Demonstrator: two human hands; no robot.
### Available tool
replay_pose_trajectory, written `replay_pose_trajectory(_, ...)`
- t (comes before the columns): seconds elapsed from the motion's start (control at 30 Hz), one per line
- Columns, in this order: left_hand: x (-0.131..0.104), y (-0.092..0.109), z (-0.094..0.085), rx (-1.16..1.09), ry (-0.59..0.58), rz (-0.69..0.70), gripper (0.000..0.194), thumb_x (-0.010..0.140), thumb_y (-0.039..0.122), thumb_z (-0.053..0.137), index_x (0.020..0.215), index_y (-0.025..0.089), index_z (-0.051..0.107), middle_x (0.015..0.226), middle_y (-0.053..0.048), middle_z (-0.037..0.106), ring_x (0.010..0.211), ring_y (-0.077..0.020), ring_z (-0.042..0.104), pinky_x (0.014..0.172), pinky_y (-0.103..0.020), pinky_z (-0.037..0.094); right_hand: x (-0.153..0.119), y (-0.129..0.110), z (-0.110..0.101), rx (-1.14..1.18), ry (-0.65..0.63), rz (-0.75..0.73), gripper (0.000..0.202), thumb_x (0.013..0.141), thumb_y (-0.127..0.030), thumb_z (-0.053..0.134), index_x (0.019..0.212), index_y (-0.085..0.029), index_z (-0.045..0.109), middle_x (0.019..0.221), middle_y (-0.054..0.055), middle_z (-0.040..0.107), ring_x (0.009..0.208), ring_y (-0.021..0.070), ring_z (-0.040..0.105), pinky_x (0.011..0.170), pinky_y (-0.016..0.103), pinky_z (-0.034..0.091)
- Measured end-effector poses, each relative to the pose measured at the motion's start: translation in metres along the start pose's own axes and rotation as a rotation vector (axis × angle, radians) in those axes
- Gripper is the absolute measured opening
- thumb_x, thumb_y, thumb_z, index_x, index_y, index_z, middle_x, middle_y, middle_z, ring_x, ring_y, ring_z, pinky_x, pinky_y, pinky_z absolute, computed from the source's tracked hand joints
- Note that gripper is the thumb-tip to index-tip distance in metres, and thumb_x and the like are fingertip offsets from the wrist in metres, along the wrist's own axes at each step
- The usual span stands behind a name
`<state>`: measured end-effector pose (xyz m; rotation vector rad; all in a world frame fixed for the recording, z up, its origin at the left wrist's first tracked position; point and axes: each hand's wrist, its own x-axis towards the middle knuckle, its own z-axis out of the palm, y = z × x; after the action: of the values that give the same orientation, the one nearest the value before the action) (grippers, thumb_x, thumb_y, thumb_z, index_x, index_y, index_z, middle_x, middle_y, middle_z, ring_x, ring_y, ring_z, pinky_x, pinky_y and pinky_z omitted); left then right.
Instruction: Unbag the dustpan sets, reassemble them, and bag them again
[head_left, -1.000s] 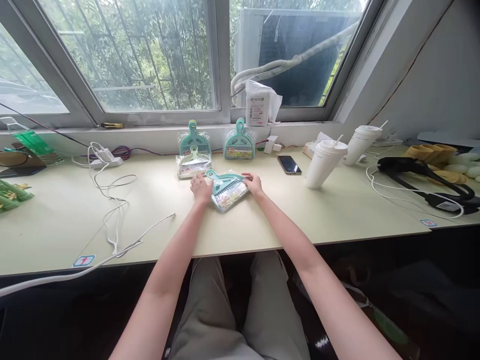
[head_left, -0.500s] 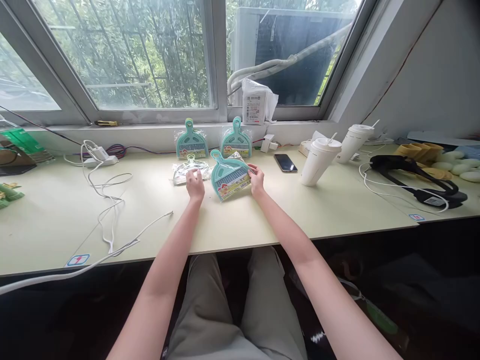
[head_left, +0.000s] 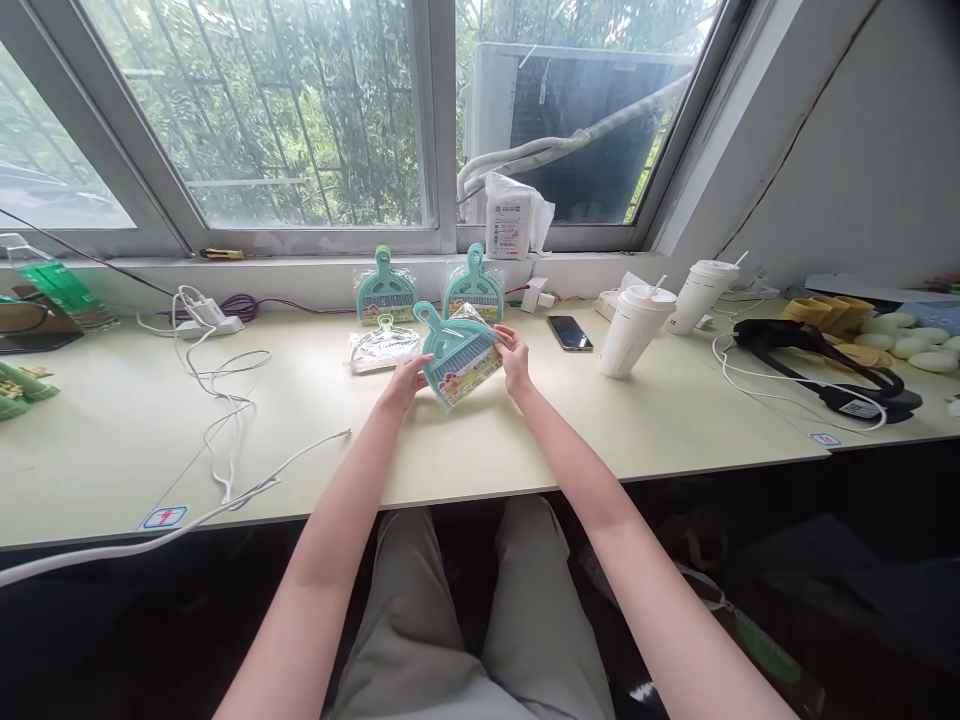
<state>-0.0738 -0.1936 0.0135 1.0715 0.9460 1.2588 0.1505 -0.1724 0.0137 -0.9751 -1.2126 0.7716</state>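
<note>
A teal toy-sized dustpan and brush set (head_left: 463, 362), wrapped in clear plastic with a printed label, is tilted above the table between my hands. My right hand (head_left: 514, 358) grips its right edge, fingers behind and thumb in front. At its left edge my left hand (head_left: 407, 382) pinches the wrapper side. Behind, two matching wrapped dustpan sets stand upright against the wall, one on the left (head_left: 385, 290) and one on the right (head_left: 475, 287). Another wrapped set (head_left: 385, 347) lies flat on the table beyond my left hand.
Right of my hands are a phone (head_left: 570, 333), a white lidded cup (head_left: 636, 330) and a second cup (head_left: 703, 297). A black strap-like headset (head_left: 825, 370) lies farther right. White cables (head_left: 225, 400) run across the left side of the table (head_left: 300, 460). A boxed package (head_left: 510, 225) sits on the sill.
My left hand has moved from near the flat-lying set to the left edge of the held dustpan set and closed on it. My right hand keeps its grip; the view has tilted slightly up.
</note>
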Motion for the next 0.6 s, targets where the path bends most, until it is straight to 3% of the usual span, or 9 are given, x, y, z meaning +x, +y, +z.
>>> replay_pose_trajectory(0.17, -0.001, 0.002, 0.0, -0.117, 0.126, 0.061, 0.027, 0.069, 0.03, 0.073, 0.09, 0.014, 0.065, 0.086, -0.005, 0.072, 0.072, -0.0143, 0.067, 0.073, -0.027, 0.055, -0.009, -0.014, 0.002, -0.531, 0.059, -0.274, 0.034, 0.087, -0.02, 0.053, 0.12, -0.023, 0.061, 0.133, 0.009, 0.059, 0.126, 0.023, 0.048, 0.107, 0.041, 0.035)
replay_pose_trajectory(0.23, 0.0, 0.005, 0.0, -0.162, 0.144, 0.095, 0.026, 0.069, 0.027, 0.073, 0.09, 0.015, 0.064, 0.084, -0.003, 0.071, 0.071, -0.0122, 0.066, 0.073, -0.026, 0.054, -0.016, -0.019, 0.007, -0.683, -0.083, -0.416, 0.029, 0.088, -0.017, 0.052, 0.112, -0.024, 0.066, 0.128, 0.008, 0.062, 0.126, 0.0239, 0.048, 0.11, 0.043, 0.029)
replay_pose_trajectory(0.3, 0.0, 0.008, -0.001, -0.194, 0.152, 0.102, 0.028, 0.068, 0.025, 0.073, 0.091, 0.015, 0.061, 0.084, -0.002, 0.07, 0.07, -0.0111, 0.066, 0.074, -0.026, 0.055, -0.02, -0.02, 0.013, -0.73, -0.32, -0.502, 0.019, 0.088, -0.018, 0.054, 0.096, -0.024, 0.07, 0.111, 0.006, 0.069, 0.115, 0.0236, 0.056, 0.109, 0.043, 0.027)
replay_pose_trajectory(0.37, 0.001, 0.009, -0.002, -0.207, 0.156, 0.082, 0.032, 0.066, 0.021, 0.075, 0.093, 0.016, 0.059, 0.085, -0.001, 0.069, 0.067, -0.0098, 0.065, 0.072, -0.025, 0.055, -0.022, -0.016, 0.019, -0.717, -0.412, -0.469, 0.016, 0.09, -0.024, 0.054, 0.088, -0.022, 0.07, 0.098, 0.007, 0.07, 0.097, 0.0227, 0.062, 0.101, 0.04, 0.035)
replay_pose_trajectory(0.47, 0.001, 0.011, -0.001, -0.251, 0.169, 0.088, 0.036, 0.065, 0.018, 0.076, 0.095, 0.018, 0.054, 0.084, 0.002, 0.068, 0.062, -0.0072, 0.063, 0.069, -0.024, 0.054, -0.017, -0.006, 0.024, -0.615, -0.308, -0.334, 0.024, 0.093, -0.03, 0.049, 0.079, -0.021, 0.066, 0.084, 0.006, 0.069, 0.08, 0.021, 0.064, 0.086, 0.035, 0.043)
replay_pose_trajectory(0.6, -0.002, 0.013, 0.0, -0.277, 0.163, 0.096, 0.038, 0.07, 0.02, 0.075, 0.1, 0.02, 0.053, 0.089, 0.001, 0.068, 0.067, -0.0081, 0.065, 0.074, -0.025, 0.055, -0.006, 0.002, 0.019, -0.354, -0.172, 0.002, 0.024, 0.088, -0.036, 0.056, 0.069, -0.022, 0.06, 0.069, 0.001, 0.066, 0.07, 0.0189, 0.067, 0.075, 0.03, 0.046)
